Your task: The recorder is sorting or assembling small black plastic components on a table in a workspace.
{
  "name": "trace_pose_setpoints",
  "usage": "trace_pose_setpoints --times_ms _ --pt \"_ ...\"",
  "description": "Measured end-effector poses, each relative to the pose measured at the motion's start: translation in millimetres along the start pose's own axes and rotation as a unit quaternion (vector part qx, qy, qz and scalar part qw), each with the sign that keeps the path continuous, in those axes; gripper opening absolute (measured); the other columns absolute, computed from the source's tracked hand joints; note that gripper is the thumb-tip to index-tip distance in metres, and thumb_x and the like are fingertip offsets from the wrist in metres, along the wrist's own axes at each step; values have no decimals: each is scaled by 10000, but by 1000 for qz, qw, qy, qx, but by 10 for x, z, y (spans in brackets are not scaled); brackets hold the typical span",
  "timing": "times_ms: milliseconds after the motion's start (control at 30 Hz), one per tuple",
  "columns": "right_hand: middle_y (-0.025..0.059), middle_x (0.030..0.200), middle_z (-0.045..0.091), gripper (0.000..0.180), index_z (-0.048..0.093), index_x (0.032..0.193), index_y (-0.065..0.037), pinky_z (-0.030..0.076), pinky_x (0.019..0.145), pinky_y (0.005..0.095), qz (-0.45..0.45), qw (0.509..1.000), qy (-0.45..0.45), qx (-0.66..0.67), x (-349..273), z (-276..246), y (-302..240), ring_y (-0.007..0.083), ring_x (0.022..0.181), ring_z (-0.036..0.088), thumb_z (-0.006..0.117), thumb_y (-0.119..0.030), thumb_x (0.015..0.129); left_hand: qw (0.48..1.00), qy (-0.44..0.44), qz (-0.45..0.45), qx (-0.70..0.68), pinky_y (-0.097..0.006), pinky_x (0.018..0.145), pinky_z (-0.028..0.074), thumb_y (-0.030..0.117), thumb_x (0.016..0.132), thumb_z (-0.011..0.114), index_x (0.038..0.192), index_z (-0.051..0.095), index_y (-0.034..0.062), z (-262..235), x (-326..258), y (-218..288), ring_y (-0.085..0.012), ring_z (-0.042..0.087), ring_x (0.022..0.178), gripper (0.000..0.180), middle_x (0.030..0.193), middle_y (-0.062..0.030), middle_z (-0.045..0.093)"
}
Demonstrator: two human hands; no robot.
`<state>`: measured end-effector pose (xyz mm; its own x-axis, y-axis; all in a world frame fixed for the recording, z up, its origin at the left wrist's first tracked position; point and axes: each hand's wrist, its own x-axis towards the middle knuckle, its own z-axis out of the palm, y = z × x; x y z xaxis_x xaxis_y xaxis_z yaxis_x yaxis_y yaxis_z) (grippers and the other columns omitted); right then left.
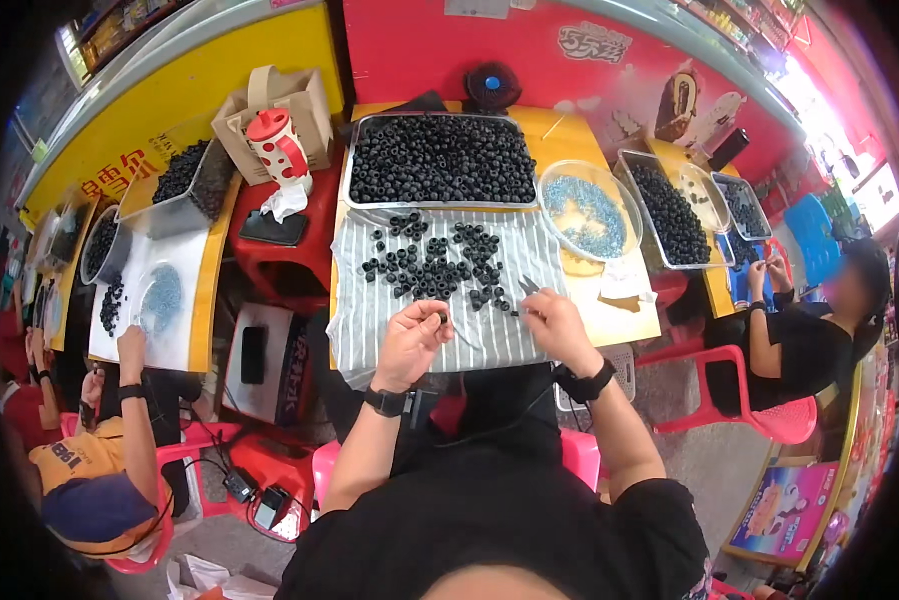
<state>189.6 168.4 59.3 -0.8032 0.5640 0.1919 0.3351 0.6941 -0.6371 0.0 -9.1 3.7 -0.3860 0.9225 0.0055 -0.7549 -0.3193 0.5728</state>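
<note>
Left hand (417,340) over the near edge of the striped cloth (365,335), pinching one small dark ring-shaped piece (443,317) between thumb and fingers; its finer detail too small to tell; right hand (558,322) at the cloth's near right side, gripping a small grey tweezer-like tool (528,287), points up and away from the person; cloth lies on a yellow desk (635,327); loose black ring-shaped pieces (437,268) scattered across the cloth's middle and far part, a few just beyond the right hand; crumpled white tissue (627,278) right of the cloth; round clear dish (573,221) with pale blue bits, beyond the tissue, at the cloth's far right; rectangular clear tray (440,205) full of more black pieces, along the cloth's far edge; round black fan-like object (493,87) with blue centre, beyond the tray, farthest from the cloth.
</note>
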Motion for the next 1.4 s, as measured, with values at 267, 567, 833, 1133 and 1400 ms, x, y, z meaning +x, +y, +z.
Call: trace_pose_setpoints --times_ms 267,567,833,1133,1400 --pt "142 814 553 86 606 840 -46 469 671 450 -13 995 45 -84 -67 235 -169 368 777 590 662 -93 795 998 -9 -38 47 -294 771 519 32 922 595 1099 620 -35 129 -144 -15 -168 652 829 190 931 -81 664" --pt "142 784 587 82 585 849 -19 456 610 415 31 978 60 199 -110 388 -378 349 694 590 648 -41 803 998 -32 -57 10 -306 793 509 50 934 578 1142 589 -41 58 -121 -76 -182 637 865 228 1000 -94 651" --pt "116 766 580 98 644 848 -64 465 607 428 12 996 66 -60 -30 334 -280 326 692 604 684 -113 772 997 -34 -57 -29 -313 794 522 40 926 592 1130 601 -35 46 -82 -41 -176 650 866 218 975 -88 661" --pt "134 760 559 137 625 797 -62 474 562 428 -4 989 69 -129 141 528 -514 332 679 615 706 -167 763 997 -30 -71 -26 -308 788 506 55 929 588 1126 585 -41 24 -88 -30 -202 633 864 219 994 -108 645" --pt "157 827 573 146 587 860 -52 503 595 441 12 976 -1 -218 191 586 -637 350 726 630 663 -163 801 997 -35 -64 -41 -308 783 515 45 920 599 1119 586 -43 15 -96 -40 -197 636 869 217 1000 -108 646"
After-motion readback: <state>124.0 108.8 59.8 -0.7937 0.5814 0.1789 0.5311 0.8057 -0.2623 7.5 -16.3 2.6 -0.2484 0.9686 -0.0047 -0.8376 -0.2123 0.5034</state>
